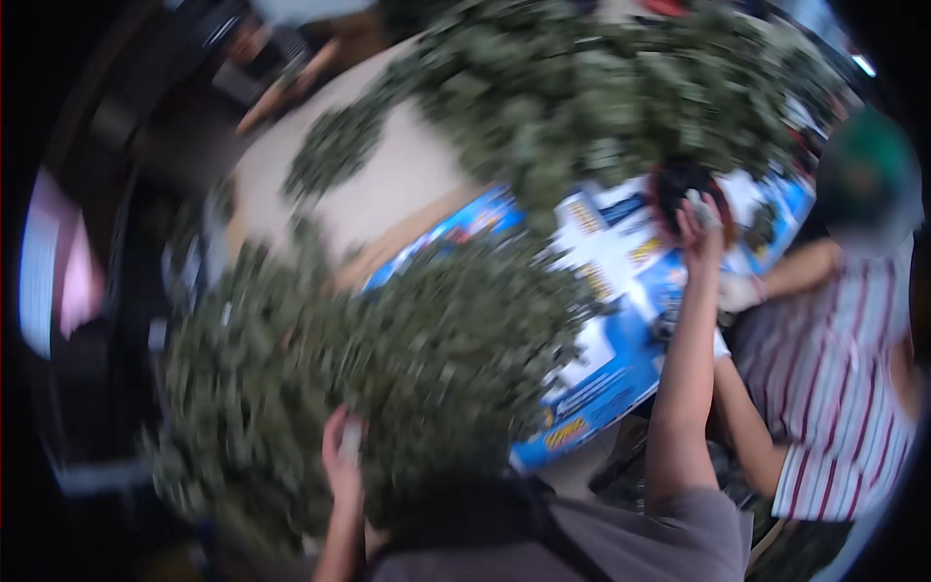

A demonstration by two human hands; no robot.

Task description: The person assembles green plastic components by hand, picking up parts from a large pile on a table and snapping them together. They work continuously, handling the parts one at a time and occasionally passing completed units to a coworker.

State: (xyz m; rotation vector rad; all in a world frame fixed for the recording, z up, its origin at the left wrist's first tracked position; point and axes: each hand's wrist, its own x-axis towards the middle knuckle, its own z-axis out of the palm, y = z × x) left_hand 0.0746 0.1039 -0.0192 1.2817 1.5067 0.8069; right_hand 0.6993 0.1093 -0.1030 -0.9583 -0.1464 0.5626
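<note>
Motion blur smears the whole view. My left hand [344,454] is at the near edge of a large heap of green leafy sprigs [407,330]. Something pale shows at its fingers; whether it is held or worn I cannot make out. My right arm stretches far forward, and my right hand [704,233] is over a blue and white printed sheet [621,364]. It is by a dark round thing with a reddish rim [669,199], perhaps a bowl. A pale patch is on these fingers too, and their grip is too smeared to read.
A second leafy heap [601,87] covers the far side of the pale table [281,175]. Close on my right stands a person in a striped top [824,388], with pale-gloved hands [740,291] near my right forearm. Another person's arm [291,87] reaches in at the far left.
</note>
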